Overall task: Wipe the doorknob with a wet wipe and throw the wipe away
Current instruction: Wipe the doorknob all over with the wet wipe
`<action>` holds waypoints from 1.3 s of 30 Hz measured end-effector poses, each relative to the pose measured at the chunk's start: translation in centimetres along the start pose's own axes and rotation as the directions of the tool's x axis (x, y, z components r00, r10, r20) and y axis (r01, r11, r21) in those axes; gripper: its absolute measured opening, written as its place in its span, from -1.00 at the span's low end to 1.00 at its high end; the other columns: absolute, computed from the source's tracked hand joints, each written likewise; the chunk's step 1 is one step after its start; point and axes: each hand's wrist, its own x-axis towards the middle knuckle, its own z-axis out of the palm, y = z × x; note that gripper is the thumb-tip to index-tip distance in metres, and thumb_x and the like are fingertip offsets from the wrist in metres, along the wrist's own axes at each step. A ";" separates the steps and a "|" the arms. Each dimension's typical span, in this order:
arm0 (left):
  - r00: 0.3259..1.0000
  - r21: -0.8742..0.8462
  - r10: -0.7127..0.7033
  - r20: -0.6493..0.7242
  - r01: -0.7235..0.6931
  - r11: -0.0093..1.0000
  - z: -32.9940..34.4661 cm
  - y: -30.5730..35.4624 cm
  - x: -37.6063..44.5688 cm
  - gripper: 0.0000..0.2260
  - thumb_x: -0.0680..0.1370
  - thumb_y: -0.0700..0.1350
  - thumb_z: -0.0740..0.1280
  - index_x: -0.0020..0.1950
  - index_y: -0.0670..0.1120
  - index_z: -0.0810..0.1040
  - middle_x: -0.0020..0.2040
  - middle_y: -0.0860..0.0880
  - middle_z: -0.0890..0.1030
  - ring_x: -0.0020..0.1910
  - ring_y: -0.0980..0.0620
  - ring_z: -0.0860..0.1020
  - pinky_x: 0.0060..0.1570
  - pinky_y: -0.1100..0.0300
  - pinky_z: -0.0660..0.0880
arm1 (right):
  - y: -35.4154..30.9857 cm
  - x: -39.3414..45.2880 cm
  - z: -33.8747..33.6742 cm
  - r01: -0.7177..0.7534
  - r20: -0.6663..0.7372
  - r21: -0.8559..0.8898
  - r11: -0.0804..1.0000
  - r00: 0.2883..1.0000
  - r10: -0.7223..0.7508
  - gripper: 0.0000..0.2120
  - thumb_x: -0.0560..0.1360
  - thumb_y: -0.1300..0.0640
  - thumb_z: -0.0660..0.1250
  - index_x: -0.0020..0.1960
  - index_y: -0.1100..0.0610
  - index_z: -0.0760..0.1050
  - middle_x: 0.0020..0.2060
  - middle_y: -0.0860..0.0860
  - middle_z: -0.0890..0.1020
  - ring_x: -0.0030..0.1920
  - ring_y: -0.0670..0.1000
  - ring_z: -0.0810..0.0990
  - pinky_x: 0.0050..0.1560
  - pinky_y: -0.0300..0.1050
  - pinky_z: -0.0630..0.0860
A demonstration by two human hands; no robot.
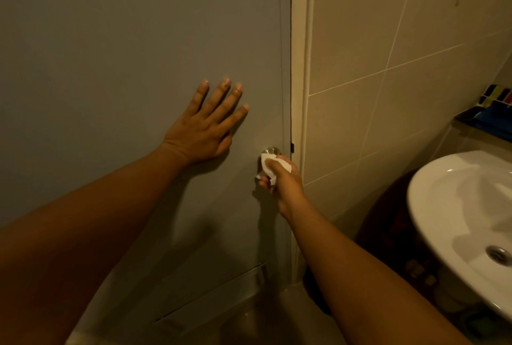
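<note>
A round metal doorknob (270,151) sits near the right edge of a grey door (124,40). My right hand (284,181) is closed around a crumpled white wet wipe (270,166) and presses it against the knob's lower front, hiding most of the knob. My left hand (207,125) lies flat on the door to the upper left of the knob, fingers spread, holding nothing.
A cream door frame (300,95) and a tiled wall (388,67) stand right of the door. A white sink (432,206) juts out at the lower right, with a dark bin-like object (388,234) below it. A shelf with coloured items (493,112) is at far right.
</note>
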 end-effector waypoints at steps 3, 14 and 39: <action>1.000 0.001 -0.003 -0.026 0.003 1.000 0.0 0.0 0.0 -0.43 0.55 0.06 0.14 0.55 -0.07 0.23 0.55 -0.22 0.10 0.54 -0.28 0.07 0.47 -0.23 -0.12 | -0.2 -0.5 0.3 -0.164 0.092 0.414 0.895 0.986 0.138 -0.60 0.49 0.10 0.41 0.29 0.16 0.49 0.07 0.21 0.58 0.01 0.10 0.59 -0.18 -0.17 0.63; 1.000 -0.014 -0.011 0.005 0.011 1.000 0.1 0.0 -0.2 -0.41 0.57 0.09 0.12 0.57 -0.07 0.15 0.56 -0.23 0.15 0.55 -0.29 0.07 0.49 -0.23 -0.12 | 1.2 -0.1 -2.6 0.429 0.259 -0.695 0.577 0.898 -0.355 -0.58 0.57 -0.03 0.24 0.39 -0.14 0.25 0.25 0.05 0.45 0.28 0.13 0.48 0.13 -0.06 0.50; 0.620 -0.588 -0.381 0.686 0.780 0.212 -2.4 16.2 0.2 -0.61 0.60 0.06 0.25 0.38 -0.07 0.45 0.24 -0.05 0.53 0.13 0.03 0.53 0.08 0.26 0.42 | -4.2 3.5 -8.6 0.670 0.646 -0.739 -0.070 0.676 -0.355 -0.55 0.50 -0.13 0.30 0.35 -0.04 0.46 0.34 0.02 0.48 0.37 0.08 0.39 0.37 0.14 0.36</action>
